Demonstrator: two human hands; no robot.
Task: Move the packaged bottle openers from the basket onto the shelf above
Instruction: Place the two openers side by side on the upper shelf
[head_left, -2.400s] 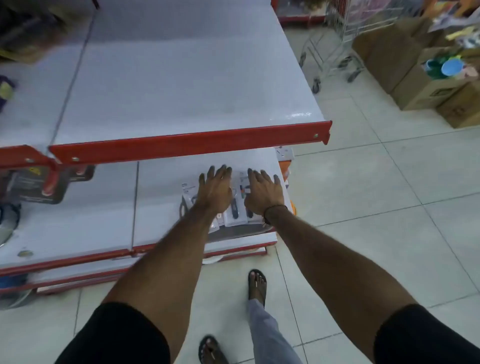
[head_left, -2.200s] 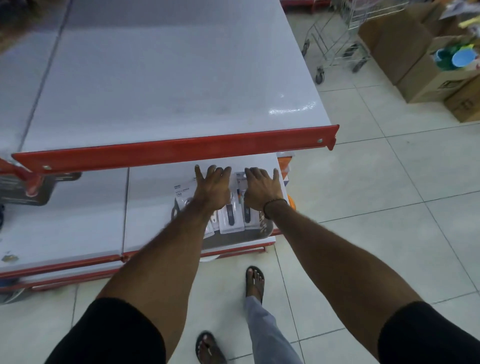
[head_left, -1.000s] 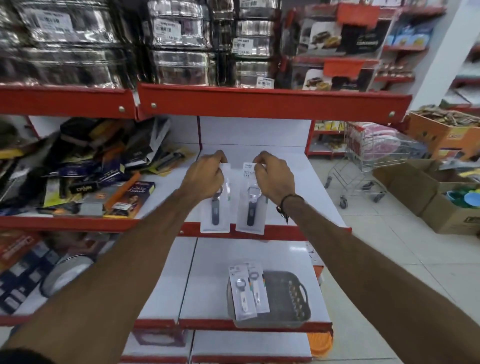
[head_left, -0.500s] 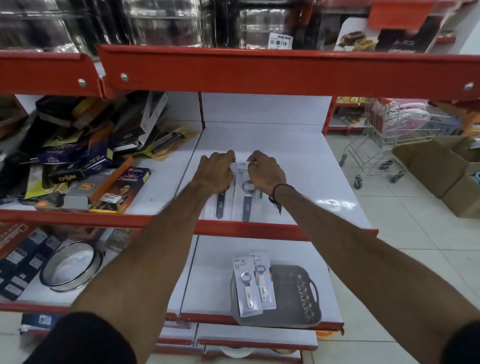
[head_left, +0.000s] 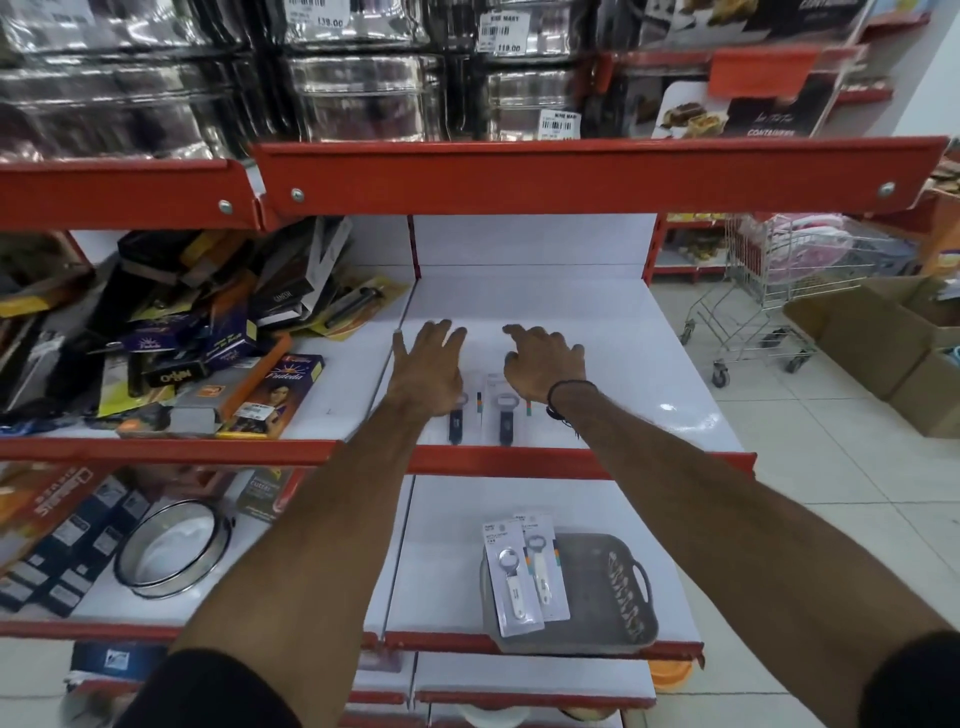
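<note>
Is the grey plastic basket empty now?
No, two white-handled packaged bottle openers still lie in the grey plastic basket on the lower shelf.

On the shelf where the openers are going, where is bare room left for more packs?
Right of the two dark-handled openers, the white shelf is bare to its right edge, and behind the hands to the back panel. The left bay is crowded with piled boxes.

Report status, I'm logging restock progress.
Left hand and right hand open, flat over two dark-handled openers on the shelf. Two white openers remain in the basket. Nothing in the way.
</note>
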